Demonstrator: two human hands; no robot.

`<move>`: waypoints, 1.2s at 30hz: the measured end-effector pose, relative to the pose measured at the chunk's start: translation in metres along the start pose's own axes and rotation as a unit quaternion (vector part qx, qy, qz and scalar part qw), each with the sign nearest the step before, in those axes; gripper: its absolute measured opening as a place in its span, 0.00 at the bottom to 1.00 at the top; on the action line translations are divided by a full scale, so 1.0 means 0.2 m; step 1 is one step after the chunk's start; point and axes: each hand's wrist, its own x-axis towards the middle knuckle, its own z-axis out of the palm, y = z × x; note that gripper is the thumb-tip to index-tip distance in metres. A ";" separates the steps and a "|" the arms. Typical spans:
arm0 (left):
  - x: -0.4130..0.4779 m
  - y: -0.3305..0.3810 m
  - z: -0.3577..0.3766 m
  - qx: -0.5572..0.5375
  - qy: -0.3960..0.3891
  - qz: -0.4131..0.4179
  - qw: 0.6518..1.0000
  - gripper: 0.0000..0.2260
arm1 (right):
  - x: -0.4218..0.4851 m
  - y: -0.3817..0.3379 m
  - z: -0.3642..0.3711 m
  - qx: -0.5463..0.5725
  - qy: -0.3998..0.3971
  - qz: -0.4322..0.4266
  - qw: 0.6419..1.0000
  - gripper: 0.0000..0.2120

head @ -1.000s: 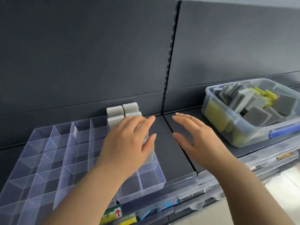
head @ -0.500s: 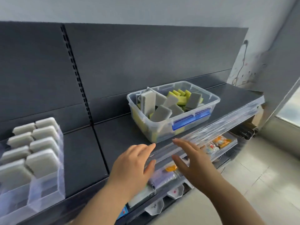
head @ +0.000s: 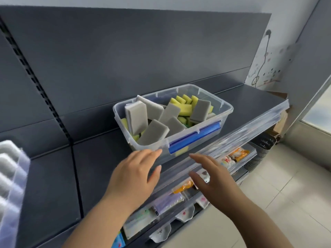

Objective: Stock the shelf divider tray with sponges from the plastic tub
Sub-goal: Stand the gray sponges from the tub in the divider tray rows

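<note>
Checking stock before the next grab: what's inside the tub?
Grey sponges lie piled loosely over yellow sponges in the tub. The tub floor and anything beneath the pile are covered.

bright daylight from right | motion blur left edge | wide-angle distortion

We recorded a dark grey shelf (head: 250,102) with a clear edge strip (head: 250,126), a slotted upright (head: 35,81), packaged goods (head: 236,153) on the tier below, and a black basket (head: 265,143) near the tiled floor (head: 286,194).
</note>
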 end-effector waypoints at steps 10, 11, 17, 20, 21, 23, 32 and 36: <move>0.49 -0.37 -0.03 0.057 0.170 -0.085 0.980 0.19 | 0.69 0.02 -0.28 -0.023 0.042 -0.080 0.996 0.21; 0.53 -0.40 -0.02 0.052 0.157 -0.109 0.980 0.21 | 0.73 0.03 -0.28 -0.010 0.042 -0.080 0.996 0.22; 0.63 -0.51 0.06 -0.016 0.043 -0.228 0.973 0.22 | 1.03 0.04 -0.21 0.010 -0.004 -0.108 0.994 0.21; 0.65 -0.53 0.06 -0.054 0.048 -0.259 0.963 0.20 | 1.24 0.03 -0.12 -0.024 -0.067 -0.128 0.989 0.25; 0.66 -0.53 0.06 -0.062 0.057 -0.270 0.959 0.20 | 1.31 0.03 -0.08 -0.037 -0.098 -0.128 0.986 0.27; 0.68 -0.53 0.05 -0.059 0.080 -0.290 0.952 0.20 | 1.43 0.03 -0.02 -0.055 -0.165 -0.118 0.978 0.32; 0.79 -0.47 -0.01 -0.019 0.121 -0.367 0.922 0.17 | 1.70 0.14 0.04 0.022 -0.290 -0.118 0.949 0.34; 0.84 -0.42 0.01 0.023 0.115 -0.373 0.920 0.17 | 1.70 0.13 0.12 0.035 -0.325 -0.137 0.935 0.33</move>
